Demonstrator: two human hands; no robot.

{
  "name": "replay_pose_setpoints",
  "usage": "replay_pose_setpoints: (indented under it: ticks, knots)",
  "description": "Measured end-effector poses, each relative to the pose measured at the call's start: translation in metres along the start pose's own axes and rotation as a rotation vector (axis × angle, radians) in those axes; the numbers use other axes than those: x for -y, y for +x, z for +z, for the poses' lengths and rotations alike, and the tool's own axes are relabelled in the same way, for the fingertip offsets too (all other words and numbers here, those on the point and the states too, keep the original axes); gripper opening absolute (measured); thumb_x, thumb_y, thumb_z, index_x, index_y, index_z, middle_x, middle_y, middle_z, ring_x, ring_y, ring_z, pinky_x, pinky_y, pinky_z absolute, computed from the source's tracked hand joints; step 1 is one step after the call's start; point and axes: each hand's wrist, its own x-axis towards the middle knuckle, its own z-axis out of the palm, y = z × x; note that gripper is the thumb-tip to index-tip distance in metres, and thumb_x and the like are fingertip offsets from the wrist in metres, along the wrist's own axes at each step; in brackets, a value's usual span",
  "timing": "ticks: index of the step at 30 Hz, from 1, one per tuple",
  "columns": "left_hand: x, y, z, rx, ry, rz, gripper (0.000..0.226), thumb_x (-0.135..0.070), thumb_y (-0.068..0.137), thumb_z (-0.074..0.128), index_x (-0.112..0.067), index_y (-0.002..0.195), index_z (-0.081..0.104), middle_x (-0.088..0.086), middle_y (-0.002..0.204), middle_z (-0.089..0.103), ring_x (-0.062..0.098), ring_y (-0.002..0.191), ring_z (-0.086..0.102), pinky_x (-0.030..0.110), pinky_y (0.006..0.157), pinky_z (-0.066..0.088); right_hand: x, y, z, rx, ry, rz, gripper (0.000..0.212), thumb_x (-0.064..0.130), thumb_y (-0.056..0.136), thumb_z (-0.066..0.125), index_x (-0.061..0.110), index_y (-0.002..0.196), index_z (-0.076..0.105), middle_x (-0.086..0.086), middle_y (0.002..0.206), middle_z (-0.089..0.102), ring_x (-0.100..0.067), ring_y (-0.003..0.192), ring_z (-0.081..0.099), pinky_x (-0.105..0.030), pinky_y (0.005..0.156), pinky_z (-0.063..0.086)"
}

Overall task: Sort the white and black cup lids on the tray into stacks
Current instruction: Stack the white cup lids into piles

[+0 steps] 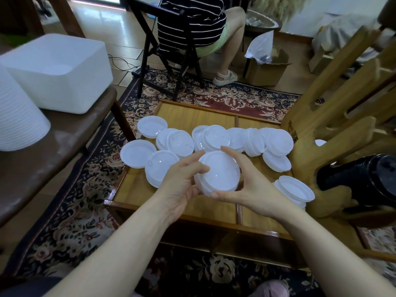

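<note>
Living-room floor: dark floral rug (70, 213) under a low wooden tray (154, 213) that fills the frame centre.

Near: both forearms come in from 6 o'clock. Left hand (182, 185) and right hand (255, 189) hold one small stack of white lids (218, 170) just above the tray's middle. Left thumb lies over the top rim and the fingers curl under the stack's near-left edge. Right thumb presses the near edge, and the index finger hooks over the far rim at 12 o'clock. So both sets of fingers are clamped on the stack, not spread.

Middle: loose white lids (214, 138) scattered and overlapping across the tray from 9 to 3 o'clock; another short lid stack (294, 187) at 3 o'clock by the carved wooden stand (334, 133). No black lids visible on the tray. A dark round item (364, 179) at far 3 o'clock, can't tell what it is.

Far: white plastic tub (62, 71) on a brown table (42, 163) at 10 o'clock, and a tall ribbed white stack (17, 116) at 9. Seated person (199, 28) on a black folding chair at 12, cardboard box (265, 69) at 1.

Step guess: squaring up the held stack. To do it well, keep pressure on opposite rims, nest the lids concentric and all the same way up, and squeeze lightly since thin plastic likely flexes. Then set it down on bare tray, clear of the loose pile.
</note>
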Motion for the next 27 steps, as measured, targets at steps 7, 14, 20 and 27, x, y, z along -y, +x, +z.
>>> replay_pose_setpoints:
  ticks: [7, 14, 20, 27]
  knots:
    - [-0.001, -0.009, -0.002, 0.051, 0.154, 0.005, 0.059, -0.028, 0.072, 0.07, -0.039, 0.13, 0.064, -0.005, 0.128, 0.068, 0.023, 0.113, 0.068, 0.038, 0.078, 0.06, 0.0, 0.0, -0.003, 0.03, 0.011, -0.004, 0.095, 0.046, 0.063, 0.087, 0.035, 0.141, 0.034, 0.021, 0.137, 0.042, 0.003, 0.126, 0.043, -0.035, 0.102, 0.047]
    - [-0.011, -0.012, -0.01, 0.054, 0.203, -0.02, 0.041, -0.01, 0.092, 0.064, -0.037, 0.123, 0.07, -0.002, 0.122, 0.072, 0.025, 0.111, 0.069, 0.049, 0.088, 0.059, 0.006, 0.003, -0.001, 0.067, -0.018, -0.044, 0.086, 0.041, 0.067, 0.087, 0.053, 0.131, 0.031, 0.03, 0.137, 0.037, 0.016, 0.124, 0.037, -0.013, 0.098, 0.038]
    - [-0.036, -0.008, -0.032, -0.16, 0.119, 0.047, 0.04, -0.005, 0.09, 0.063, -0.032, 0.12, 0.07, 0.005, 0.13, 0.067, 0.029, 0.112, 0.066, 0.047, 0.088, 0.055, 0.002, 0.011, 0.009, 0.011, 0.029, -0.042, 0.089, 0.035, 0.074, 0.083, 0.041, 0.144, 0.029, 0.019, 0.138, 0.042, 0.004, 0.118, 0.047, -0.018, 0.089, 0.044]
    - [-0.091, 0.011, -0.077, -0.444, -0.068, 0.206, 0.049, 0.001, 0.093, 0.056, -0.025, 0.134, 0.058, 0.001, 0.133, 0.061, 0.017, 0.099, 0.065, 0.034, 0.07, 0.053, 0.013, 0.044, 0.041, -0.065, -0.197, -0.102, 0.08, 0.039, 0.082, 0.075, 0.028, 0.148, 0.032, 0.011, 0.146, 0.038, -0.005, 0.137, 0.029, -0.029, 0.112, 0.03]
